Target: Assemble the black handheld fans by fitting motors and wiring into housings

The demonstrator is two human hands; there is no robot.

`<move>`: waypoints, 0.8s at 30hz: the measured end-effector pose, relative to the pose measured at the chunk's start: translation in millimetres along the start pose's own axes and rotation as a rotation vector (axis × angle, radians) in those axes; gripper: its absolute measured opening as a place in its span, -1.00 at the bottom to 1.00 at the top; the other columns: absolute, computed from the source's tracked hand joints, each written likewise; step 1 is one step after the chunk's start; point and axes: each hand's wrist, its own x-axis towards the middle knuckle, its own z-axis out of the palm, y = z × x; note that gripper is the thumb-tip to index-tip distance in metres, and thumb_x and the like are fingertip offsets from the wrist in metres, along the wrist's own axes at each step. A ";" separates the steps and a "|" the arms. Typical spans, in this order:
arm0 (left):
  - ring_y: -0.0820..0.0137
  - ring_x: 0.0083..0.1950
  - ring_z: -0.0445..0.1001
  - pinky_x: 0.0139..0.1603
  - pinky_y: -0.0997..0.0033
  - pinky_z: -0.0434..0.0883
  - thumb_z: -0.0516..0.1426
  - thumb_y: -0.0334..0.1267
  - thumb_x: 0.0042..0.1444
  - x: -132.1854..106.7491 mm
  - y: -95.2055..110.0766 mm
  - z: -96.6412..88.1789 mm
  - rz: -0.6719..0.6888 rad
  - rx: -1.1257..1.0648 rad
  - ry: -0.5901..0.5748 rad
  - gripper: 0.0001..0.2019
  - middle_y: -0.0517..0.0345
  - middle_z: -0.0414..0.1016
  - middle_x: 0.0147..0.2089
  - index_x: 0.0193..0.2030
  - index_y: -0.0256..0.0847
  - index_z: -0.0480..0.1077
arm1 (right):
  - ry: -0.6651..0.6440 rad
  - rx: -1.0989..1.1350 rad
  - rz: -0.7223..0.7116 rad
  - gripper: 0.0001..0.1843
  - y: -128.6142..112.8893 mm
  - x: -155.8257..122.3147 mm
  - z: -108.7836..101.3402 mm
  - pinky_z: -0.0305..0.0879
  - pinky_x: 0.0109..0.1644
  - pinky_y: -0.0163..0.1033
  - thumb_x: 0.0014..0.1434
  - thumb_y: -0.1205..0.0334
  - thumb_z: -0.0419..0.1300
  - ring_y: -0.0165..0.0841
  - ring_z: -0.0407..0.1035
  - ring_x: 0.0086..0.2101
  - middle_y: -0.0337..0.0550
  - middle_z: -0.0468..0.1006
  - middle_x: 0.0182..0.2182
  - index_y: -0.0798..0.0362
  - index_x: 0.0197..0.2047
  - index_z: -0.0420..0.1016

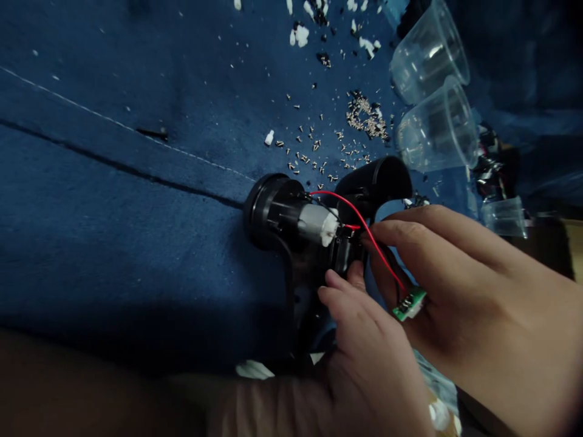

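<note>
two hands (373, 346) (473, 285), one motor (313, 223), one circuit board (409, 303)

Motor (312, 222) in the housing (264, 212), screws (376, 127) behind on the worktop (136, 255), cups (435, 130) to their right

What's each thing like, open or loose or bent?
Black casing: open, insides showing
Grey motor: sitting in the casing
Red wire: curved
Green circuit board: outside the casing
Screws: loose, heaped and scattered
Clear cups: no lids seen
Left hand: touching the casing
Right hand: fingers bent
</note>
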 end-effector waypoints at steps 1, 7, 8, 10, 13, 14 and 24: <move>-0.24 0.24 0.71 0.20 -0.35 0.71 0.31 -0.14 0.38 3.2 -2.0 -6.6 0.027 0.112 -0.065 -0.66 -0.18 0.78 0.11 0.16 -0.26 0.77 | -0.001 0.010 -0.004 -0.71 0.8 0.1 -0.9 0.43 -0.29 -0.17 0.11 0.49 0.21 -0.28 0.50 -0.23 -0.12 0.65 -0.06 -0.01 -0.13 0.52; 0.00 0.15 0.74 0.18 -0.12 0.70 0.11 -0.11 0.49 7.4 -31.7 -41.2 0.498 0.542 -0.309 -0.51 -0.28 0.76 0.19 0.29 -0.42 0.65 | 0.046 0.070 0.058 -0.61 11.3 -4.7 -4.7 0.51 -0.22 -0.21 0.37 0.43 0.28 -0.35 0.69 -0.01 -0.36 0.74 0.12 -0.13 0.17 0.68; 0.00 0.17 0.74 0.20 -0.11 0.70 0.09 -0.08 0.49 6.4 -35.0 -42.9 0.513 0.542 -0.306 -0.50 -0.27 0.76 0.20 0.29 -0.40 0.65 | 0.065 0.088 0.059 -0.63 12.3 -5.6 -4.5 0.51 -0.23 -0.21 0.38 0.40 0.30 -0.34 0.71 0.01 -0.39 0.74 0.11 -0.15 0.16 0.69; -0.02 0.16 0.75 0.21 -0.12 0.70 0.09 -0.04 0.49 5.1 -37.6 -43.1 0.540 0.563 -0.308 -0.49 -0.23 0.76 0.19 0.28 -0.35 0.67 | 0.091 0.097 0.073 -0.68 11.2 -7.0 -3.6 0.47 -0.30 -0.19 0.41 0.34 0.33 -0.32 0.72 -0.01 -0.39 0.75 0.07 -0.18 0.15 0.68; -0.02 0.11 0.76 0.16 -0.11 0.71 0.11 -0.03 0.48 6.3 -35.5 -41.0 0.549 0.594 -0.285 -0.52 -0.19 0.78 0.14 0.24 -0.31 0.69 | 0.100 0.049 0.118 -0.74 2.8 -8.0 -2.5 0.41 -0.32 -0.15 0.47 0.28 0.32 -0.28 0.72 -0.05 -0.35 0.75 0.07 -0.21 0.15 0.65; -0.01 0.09 0.76 0.15 -0.10 0.70 0.11 -0.04 0.47 7.2 -34.5 -40.7 0.541 0.599 -0.281 -0.52 -0.18 0.78 0.13 0.23 -0.30 0.70 | 0.097 0.026 0.142 -0.75 -0.8 -8.0 -2.3 0.42 -0.29 -0.14 0.49 0.28 0.31 -0.27 0.72 -0.04 -0.34 0.74 0.08 -0.21 0.16 0.64; 0.06 0.04 0.73 0.09 -0.05 0.65 0.14 -0.09 0.46 6.5 -38.3 -41.6 0.548 0.629 -0.226 -0.57 -0.15 0.79 0.14 0.24 -0.24 0.71 | 0.109 0.099 0.110 -0.75 8.4 -8.5 5.9 0.52 -0.15 -0.17 0.48 0.31 0.37 -0.30 0.71 -0.07 -0.34 0.76 0.03 -0.24 0.13 0.64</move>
